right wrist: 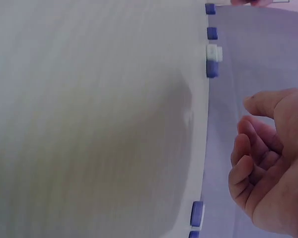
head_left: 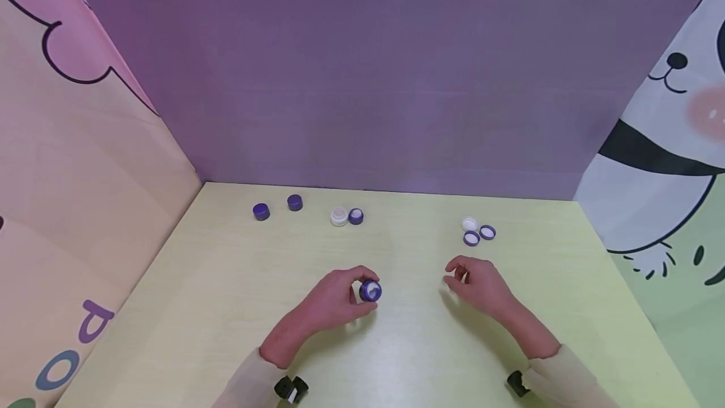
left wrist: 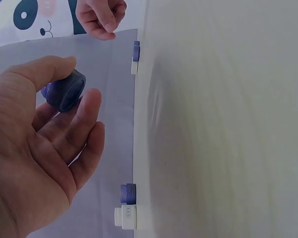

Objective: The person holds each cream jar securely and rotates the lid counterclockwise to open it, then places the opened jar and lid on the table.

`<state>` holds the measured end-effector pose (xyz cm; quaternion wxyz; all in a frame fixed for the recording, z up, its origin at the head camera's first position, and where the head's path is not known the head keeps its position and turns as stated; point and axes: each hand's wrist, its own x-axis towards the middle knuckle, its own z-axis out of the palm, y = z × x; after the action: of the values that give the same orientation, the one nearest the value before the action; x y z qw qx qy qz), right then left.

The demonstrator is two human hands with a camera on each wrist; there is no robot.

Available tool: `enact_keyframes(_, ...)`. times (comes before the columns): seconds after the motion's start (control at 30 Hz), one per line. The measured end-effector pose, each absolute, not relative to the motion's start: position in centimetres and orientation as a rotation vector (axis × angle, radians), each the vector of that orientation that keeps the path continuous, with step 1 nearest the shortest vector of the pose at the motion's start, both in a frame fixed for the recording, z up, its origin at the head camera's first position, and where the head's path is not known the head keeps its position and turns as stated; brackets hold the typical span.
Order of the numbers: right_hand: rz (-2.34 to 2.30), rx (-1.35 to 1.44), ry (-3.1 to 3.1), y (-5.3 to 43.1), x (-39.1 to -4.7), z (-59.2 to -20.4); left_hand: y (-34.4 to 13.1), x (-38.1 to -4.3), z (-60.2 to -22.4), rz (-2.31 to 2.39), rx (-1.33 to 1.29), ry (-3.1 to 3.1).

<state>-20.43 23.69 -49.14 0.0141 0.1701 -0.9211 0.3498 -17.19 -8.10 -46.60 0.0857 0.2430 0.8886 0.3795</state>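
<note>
My left hand pinches a small purple jar between thumb and fingers, above the table. The jar has no lid on, and its pale inside faces the head camera. In the left wrist view its dark base tips toward the camera. My right hand hovers to the right with fingers loosely bent, holding nothing. Just beyond it lie two purple lids with white insides up, touching or close to a white lid. Farther back, a white jar stands beside another lidless purple jar.
Two purple jars with lids on, one nearer and one farther back, stand at the table's back left. The pale wooden table ends at a purple backdrop, with printed cloth walls on both sides.
</note>
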Motion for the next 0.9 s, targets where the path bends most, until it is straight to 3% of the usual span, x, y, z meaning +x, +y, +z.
enact_keyframes(0.57, 0.839, 0.709, -2.838, 22.7, -18.0, -48.8, -8.8, -18.4, -46.6, 1.137, 0.701, 2.756)
enact_keyframes(0.9, 0.794, 0.802, -2.764, 22.0, -17.3, -48.1, -9.9, -21.5, -45.9, 1.088, 0.606, 2.788)
